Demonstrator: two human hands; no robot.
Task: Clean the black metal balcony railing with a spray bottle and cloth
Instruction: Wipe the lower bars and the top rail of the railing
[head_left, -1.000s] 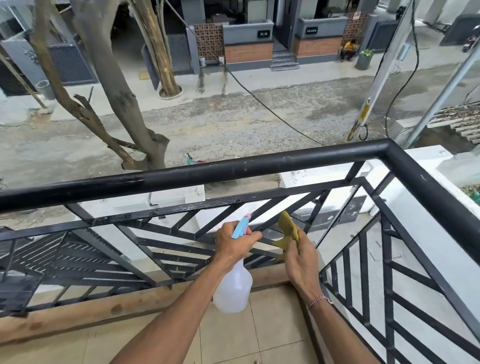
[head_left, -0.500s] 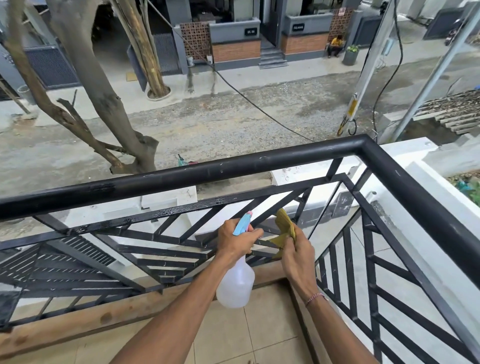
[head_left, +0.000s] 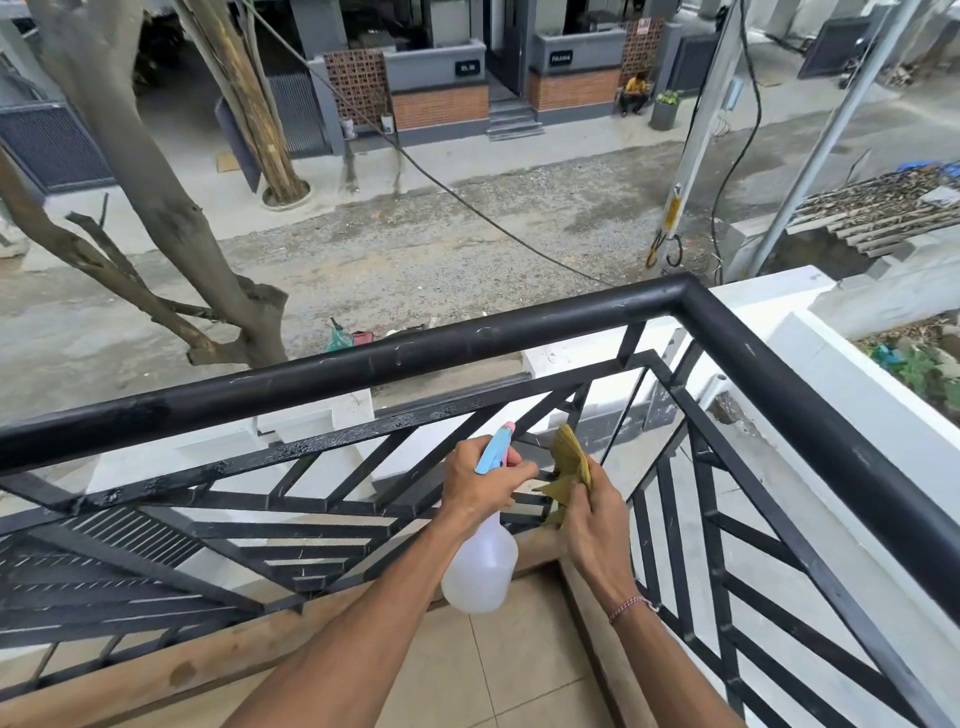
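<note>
Both hands sat slightly lower than before, at frame centre. Left hand (head_left: 480, 486) gripped spray bottle (head_left: 480, 569); right hand (head_left: 592, 512) clutched cloth (head_left: 569, 462) against railing (head_left: 363, 444) bars. Best practice — mist lightly, wipe along each bar.

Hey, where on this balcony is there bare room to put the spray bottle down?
The beige tiled floor in the corner is bare, bordered by the wooden kerb beneath the black metal railing. It is crowded at the lower bars, where the left hand grips the translucent spray bottle and the right hand holds the yellow-green cloth.
</note>
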